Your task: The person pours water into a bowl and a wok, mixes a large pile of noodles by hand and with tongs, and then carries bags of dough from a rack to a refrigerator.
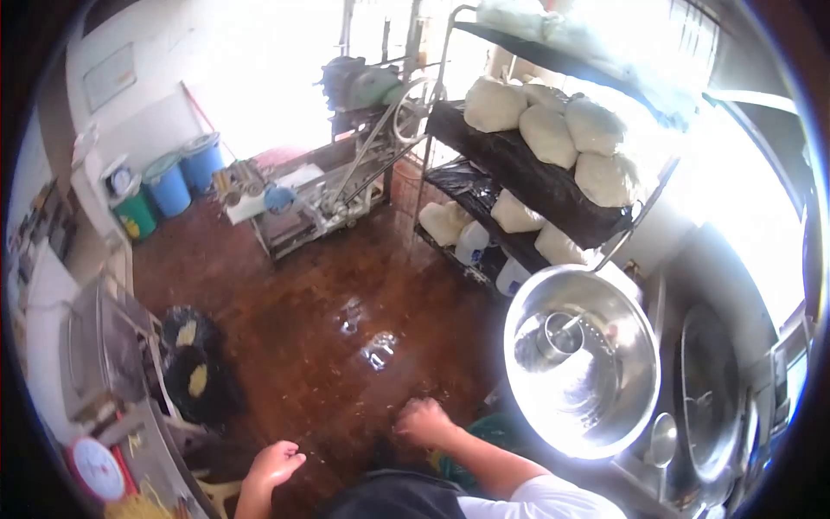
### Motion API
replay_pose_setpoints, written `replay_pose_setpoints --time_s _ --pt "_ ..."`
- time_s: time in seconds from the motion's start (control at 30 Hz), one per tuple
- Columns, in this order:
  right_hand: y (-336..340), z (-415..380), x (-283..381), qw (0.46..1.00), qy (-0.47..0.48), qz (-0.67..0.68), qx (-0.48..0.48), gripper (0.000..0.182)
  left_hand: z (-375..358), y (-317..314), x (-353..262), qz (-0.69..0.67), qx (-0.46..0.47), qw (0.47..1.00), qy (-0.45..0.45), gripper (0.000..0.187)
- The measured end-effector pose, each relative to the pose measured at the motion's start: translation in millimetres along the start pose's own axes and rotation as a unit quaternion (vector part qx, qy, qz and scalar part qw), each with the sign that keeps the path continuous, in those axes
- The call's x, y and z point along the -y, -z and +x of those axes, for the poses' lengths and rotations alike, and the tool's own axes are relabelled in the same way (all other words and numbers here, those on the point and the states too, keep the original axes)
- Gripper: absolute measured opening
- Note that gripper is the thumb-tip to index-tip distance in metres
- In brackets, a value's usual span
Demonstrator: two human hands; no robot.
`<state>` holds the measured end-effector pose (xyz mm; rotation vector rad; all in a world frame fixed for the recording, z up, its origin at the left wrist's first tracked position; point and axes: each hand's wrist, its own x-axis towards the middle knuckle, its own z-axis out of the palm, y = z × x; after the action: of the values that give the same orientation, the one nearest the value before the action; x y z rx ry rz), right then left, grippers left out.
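Low in the view, my left hand (277,463) hangs over the reddish-brown floor with its fingers curled; whether anything is inside them is too small to tell. My right hand (424,422) is further to the right, also with curled fingers, and any content is hidden. Neither hand touches a surface. To the right of my right hand is a large shiny metal bowl (634,381) with a small metal cylinder (560,336) inside it. A dark apron (389,497) covers my front.
A rack (536,195) carries several pale bundles. Behind stands a machine on a metal frame (285,229). Blue bins (169,186) and a green bin (136,216) line the back left. Black bags (212,402) lie left, near a red-rimmed scale (97,469). The wet floor (320,303) shines.
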<state>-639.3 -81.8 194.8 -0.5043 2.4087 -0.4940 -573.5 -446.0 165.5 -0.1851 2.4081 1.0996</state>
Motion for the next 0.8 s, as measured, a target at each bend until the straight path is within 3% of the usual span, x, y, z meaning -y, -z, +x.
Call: replay_pose_setpoints --time_s 0.03,0.07,0.13,0.17,0.23,0.3,0.37,0.43,0.47,0.57,0.63,0.7,0.73,0.8 --pt "6.7 15.3 3.7 0.979 0.066 0.19 -0.023 0.052 11.0 15.6 -4.8 -0.047 -0.026 0.999 0.009 0.042" --pt "21.1 36.7 1.4 0.979 0.063 0.19 -0.028 0.052 22.5 28.5 -10.3 -0.06 -0.067 0.996 0.018 0.04" --pt "61.4 57.4 9.2 0.982 0.047 0.171 0.06 0.048 38.8 46.4 -15.4 -0.07 -0.144 0.987 0.024 0.037" --pt "77.1 70.1 1.0 0.983 0.039 0.17 0.054 0.048 57.0 49.9 -2.6 -0.003 -0.186 0.982 0.034 0.035" --pt "116.2 105.6 -22.8 0.998 0.036 0.023 -0.037 0.045 97.6 49.0 18.2 -0.012 -0.203 0.979 0.022 0.031" --pt "169.2 125.1 -38.5 0.995 0.019 0.068 -0.066 0.043 124.4 66.4 -16.5 -0.009 -0.129 0.992 0.008 0.024" --pt "206.5 144.4 -55.5 0.985 -0.017 0.083 -0.15 0.042 178.4 84.9 -38.2 0.002 -0.097 0.995 0.009 0.034" --pt "245.7 151.6 -69.9 0.964 -0.084 0.14 -0.209 0.04 251.6 105.8 -65.2 -0.031 -0.128 0.991 0.012 0.028" --pt "252.5 161.0 -90.3 0.946 -0.07 0.162 -0.272 0.037 300.3 116.6 -67.6 -0.056 -0.167 0.984 -0.017 0.028" --pt "313.2 151.6 -113.1 0.895 -0.139 0.179 -0.385 0.03 400.3 171.2 -170.2 -0.183 -0.183 0.957 -0.131 0.032" --pt "363.2 129.6 -117.8 0.845 -0.18 0.159 -0.479 0.027 495.2 196.3 -213.9 -0.168 -0.113 0.96 -0.194 0.031" --pt "403.5 104.4 -135.7 0.786 -0.203 0.153 -0.563 0.025 516.9 220.3 -332.1 -0.01 -0.133 0.922 -0.365 0.03" --pt "422.1 91.4 -141.4 0.757 -0.233 0.153 -0.591 0.024 523.9 225.9 -389.5 -0.012 -0.099 0.934 -0.344 0.03" --pt "455.7 70.2 -168.6 0.697 -0.272 0.122 -0.652 0.022 549.8 219.2 -485.3 -0.05 -0.076 0.904 -0.418 0.028"
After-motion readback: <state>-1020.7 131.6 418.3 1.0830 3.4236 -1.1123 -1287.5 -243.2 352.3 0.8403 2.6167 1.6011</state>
